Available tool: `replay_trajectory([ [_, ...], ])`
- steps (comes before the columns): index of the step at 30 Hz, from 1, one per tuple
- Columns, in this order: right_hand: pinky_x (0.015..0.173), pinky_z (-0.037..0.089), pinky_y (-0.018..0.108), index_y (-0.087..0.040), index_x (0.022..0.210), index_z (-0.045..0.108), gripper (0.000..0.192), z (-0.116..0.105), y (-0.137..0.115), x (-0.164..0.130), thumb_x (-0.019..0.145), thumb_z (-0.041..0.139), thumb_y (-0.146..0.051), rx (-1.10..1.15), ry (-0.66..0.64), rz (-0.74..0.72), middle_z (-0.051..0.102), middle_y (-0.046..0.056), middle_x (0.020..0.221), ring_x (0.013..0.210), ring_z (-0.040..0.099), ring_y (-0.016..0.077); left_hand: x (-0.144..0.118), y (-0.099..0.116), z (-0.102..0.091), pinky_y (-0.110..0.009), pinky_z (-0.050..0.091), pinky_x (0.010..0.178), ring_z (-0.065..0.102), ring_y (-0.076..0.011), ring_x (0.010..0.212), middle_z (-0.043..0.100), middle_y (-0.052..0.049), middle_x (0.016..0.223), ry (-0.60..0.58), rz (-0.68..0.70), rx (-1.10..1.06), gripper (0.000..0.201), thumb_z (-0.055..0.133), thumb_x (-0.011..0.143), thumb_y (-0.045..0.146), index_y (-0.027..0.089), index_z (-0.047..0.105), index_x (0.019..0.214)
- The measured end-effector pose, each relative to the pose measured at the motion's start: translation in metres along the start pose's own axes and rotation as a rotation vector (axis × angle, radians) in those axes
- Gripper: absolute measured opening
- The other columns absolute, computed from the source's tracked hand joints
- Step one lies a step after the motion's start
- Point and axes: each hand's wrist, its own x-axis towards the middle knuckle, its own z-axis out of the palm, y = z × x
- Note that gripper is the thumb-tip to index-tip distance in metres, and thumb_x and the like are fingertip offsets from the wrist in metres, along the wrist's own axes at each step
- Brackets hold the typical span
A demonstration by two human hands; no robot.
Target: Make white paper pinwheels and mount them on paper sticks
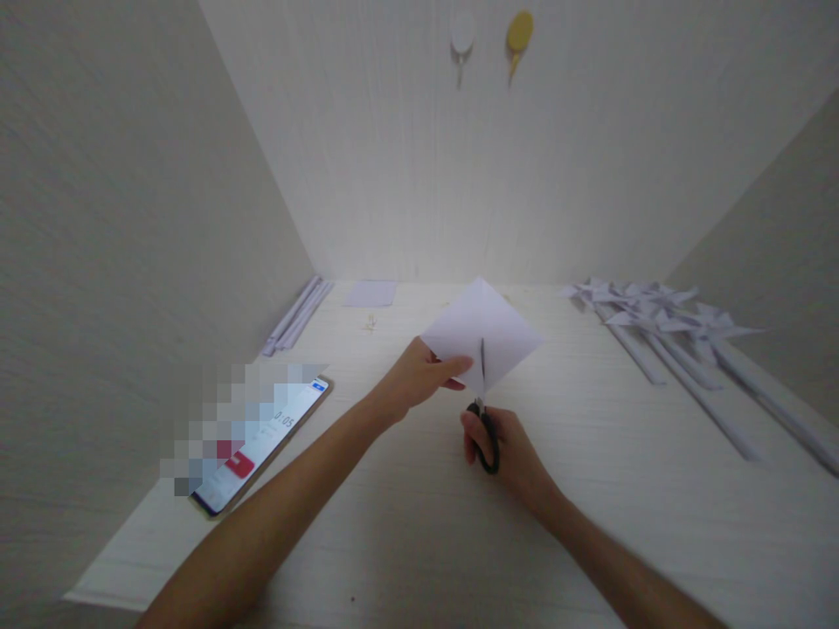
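My left hand (436, 371) pinches a square white sheet of paper (504, 328) by its left side, thumb on top and fingers beneath. The sheet is turned corner-on, like a diamond, and is held above the table. With my right hand (502, 441) I grip a pair of scissors (486, 450) by the black handles. The scissors meet the paper's near corner, and a dark blade shows along the line from that corner toward the middle. Part of the blades is hidden by the sheet.
Left on the table (393, 542) lie a phone (275, 437) with a timer, white paper sticks (298, 314), a stack of paper squares (370, 293) and small pins (370, 323). Several paper pinwheels (655, 314) with sticks lie at right. Two hooks (520, 33) hang on the back wall.
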Motion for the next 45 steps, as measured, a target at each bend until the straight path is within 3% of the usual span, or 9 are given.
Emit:
replay_trajectory([
  [7, 0.04, 0.028, 0.02, -0.016, 0.046, 0.045, 0.04, 0.0, -0.003, 0.001, 0.076, 0.042, -0.042, 0.032, 0.007, 0.018, 0.041, -0.003, 0.04, 0.039, 0.036, 0.007, 0.001, -0.002, 0.0, -0.023, 0.05, 0.056, 0.06, -0.0152, 0.069, 0.066, -0.006, 0.079, 0.02, 0.035, -0.029, 0.024, 0.058, 0.064, 0.02, 0.012, 0.062, 0.087],
  [14, 0.04, 0.028, 0.021, -0.016, 0.049, 0.046, 0.038, 0.002, 0.002, 0.0, 0.075, 0.044, -0.044, 0.045, -0.013, 0.018, 0.041, -0.003, 0.043, 0.04, 0.037, 0.0074, 0.011, -0.003, -0.008, -0.02, 0.051, 0.051, 0.059, -0.0108, 0.059, 0.064, -0.003, 0.076, 0.336, 0.189, -0.231, 0.023, 0.059, 0.063, 0.021, 0.01, 0.059, 0.084],
  [17, 0.04, 0.027, 0.021, -0.016, 0.052, 0.046, 0.035, 0.004, 0.005, 0.001, 0.073, 0.047, -0.044, 0.083, 0.066, 0.006, 0.042, -0.003, 0.045, 0.041, 0.036, 0.0073, 0.017, -0.008, -0.012, -0.019, 0.051, 0.05, 0.059, -0.0093, 0.056, 0.063, -0.003, 0.075, 0.407, 0.218, -0.296, 0.024, 0.059, 0.063, 0.019, 0.009, 0.058, 0.085],
  [24, 0.041, 0.027, 0.022, -0.015, 0.066, 0.052, 0.026, -0.004, 0.004, 0.014, 0.071, 0.051, -0.04, 0.139, 0.396, -0.021, 0.041, -0.005, 0.044, 0.041, 0.034, 0.0081, 0.012, -0.037, -0.001, -0.021, 0.051, 0.05, 0.059, -0.0126, 0.055, 0.064, -0.006, 0.068, 0.326, 0.124, -0.222, 0.021, 0.058, 0.064, 0.023, 0.006, 0.059, 0.078],
  [32, 0.039, 0.025, 0.021, -0.017, 0.054, 0.042, 0.027, 0.002, 0.006, 0.023, 0.061, 0.061, -0.036, 0.226, 0.385, 0.034, 0.039, -0.006, 0.043, 0.04, 0.033, 0.0066, -0.01, -0.052, -0.002, -0.023, 0.052, 0.053, 0.06, -0.0141, 0.064, 0.066, -0.006, 0.077, 0.271, 0.093, -0.155, 0.026, 0.062, 0.062, 0.025, 0.01, 0.063, 0.082],
  [45, 0.038, 0.023, 0.021, -0.016, 0.063, 0.048, 0.029, 0.013, 0.006, 0.026, 0.056, 0.066, -0.037, 0.351, 0.375, 0.055, 0.04, -0.008, 0.044, 0.039, 0.032, 0.0059, -0.017, -0.061, -0.008, -0.03, 0.053, 0.067, 0.061, -0.017, 0.073, 0.066, -0.008, 0.085, 0.318, 0.101, -0.278, 0.031, 0.062, 0.063, 0.026, 0.009, 0.06, 0.089],
])
